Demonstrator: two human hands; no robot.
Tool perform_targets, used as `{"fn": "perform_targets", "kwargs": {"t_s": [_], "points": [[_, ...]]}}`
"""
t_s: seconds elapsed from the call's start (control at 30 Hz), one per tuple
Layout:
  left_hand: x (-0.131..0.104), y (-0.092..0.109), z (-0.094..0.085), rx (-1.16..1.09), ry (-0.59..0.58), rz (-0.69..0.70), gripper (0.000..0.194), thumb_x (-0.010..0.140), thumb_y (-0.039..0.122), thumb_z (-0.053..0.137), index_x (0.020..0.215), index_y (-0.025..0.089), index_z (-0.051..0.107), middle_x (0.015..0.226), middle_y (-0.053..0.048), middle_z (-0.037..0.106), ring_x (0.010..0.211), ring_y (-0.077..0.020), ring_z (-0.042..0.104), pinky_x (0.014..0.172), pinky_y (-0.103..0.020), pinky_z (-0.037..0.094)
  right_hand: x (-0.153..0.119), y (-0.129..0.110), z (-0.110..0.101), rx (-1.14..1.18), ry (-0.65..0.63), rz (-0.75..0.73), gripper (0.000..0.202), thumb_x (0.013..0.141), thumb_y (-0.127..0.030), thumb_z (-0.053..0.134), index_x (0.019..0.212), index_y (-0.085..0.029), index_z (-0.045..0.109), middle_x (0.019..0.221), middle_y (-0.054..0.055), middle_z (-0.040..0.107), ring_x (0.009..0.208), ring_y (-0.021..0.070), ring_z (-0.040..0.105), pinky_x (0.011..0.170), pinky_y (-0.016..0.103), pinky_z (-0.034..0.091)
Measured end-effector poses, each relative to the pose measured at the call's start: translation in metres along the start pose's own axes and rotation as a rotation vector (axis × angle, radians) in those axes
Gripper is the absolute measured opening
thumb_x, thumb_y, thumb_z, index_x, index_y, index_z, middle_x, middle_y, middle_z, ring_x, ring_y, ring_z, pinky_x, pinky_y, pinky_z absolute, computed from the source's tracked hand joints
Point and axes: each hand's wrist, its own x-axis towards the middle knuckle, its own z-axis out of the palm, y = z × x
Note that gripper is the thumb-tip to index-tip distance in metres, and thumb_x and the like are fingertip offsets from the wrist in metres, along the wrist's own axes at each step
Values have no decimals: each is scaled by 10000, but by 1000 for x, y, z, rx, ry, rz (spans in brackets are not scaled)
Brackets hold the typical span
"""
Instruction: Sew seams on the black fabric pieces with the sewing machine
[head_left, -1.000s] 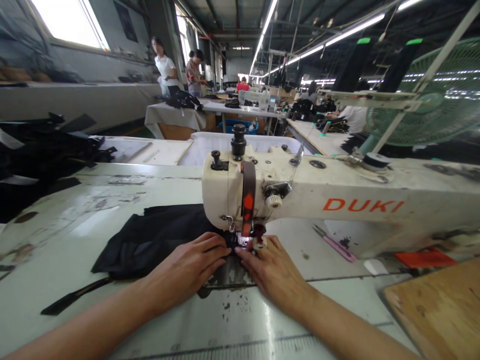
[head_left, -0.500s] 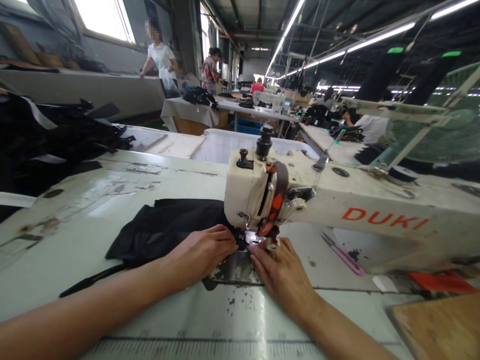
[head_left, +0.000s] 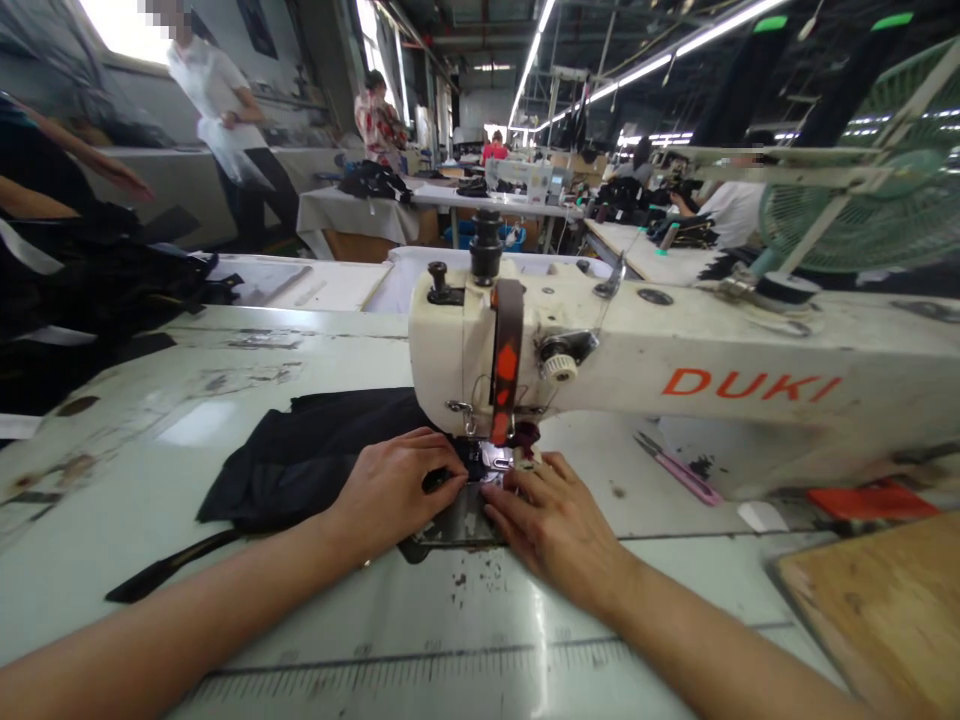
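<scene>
A white DUKI sewing machine stands on a pale worktable. Black fabric lies to the left of its head and runs under the presser foot. My left hand presses on the fabric's near edge, fingers curled and pinching it just left of the foot. My right hand lies flat on the metal plate, fingertips touching the fabric at the foot. A black strip trails from the fabric toward the front left.
Pink snips lie on the table behind my right hand. A wooden board and an orange piece sit at the right. Dark cloth is heaped at the left. A person in white walks by; a green fan stands right.
My left fingers have curled and pinched the fabric edge beside the foot. The view has shifted. The person in white has walked nearer on the left.
</scene>
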Motion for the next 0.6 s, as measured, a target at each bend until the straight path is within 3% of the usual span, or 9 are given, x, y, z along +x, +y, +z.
{"fn": "perform_targets", "kwargs": {"t_s": [0.33,0.6], "points": [[-1,4,-3,3,-46,64,120,899,223,584,849,242,691,922,36,701,923,-159,617,788,-234,468,-1,-3,2,-65,-91,1,277,979,-294,500,1200,-168,609,942,64,647,895,235,562,834,393,382],[7,-9,1,12,13,88,97,870,226,623,852,278,702,897,66,720,862,-154,629,734,-231,451,1,-5,4,-111,-158,52,337,973,-301,504,1277,-173,570,1021,79,644,894,257,556,848,416,392]]}}
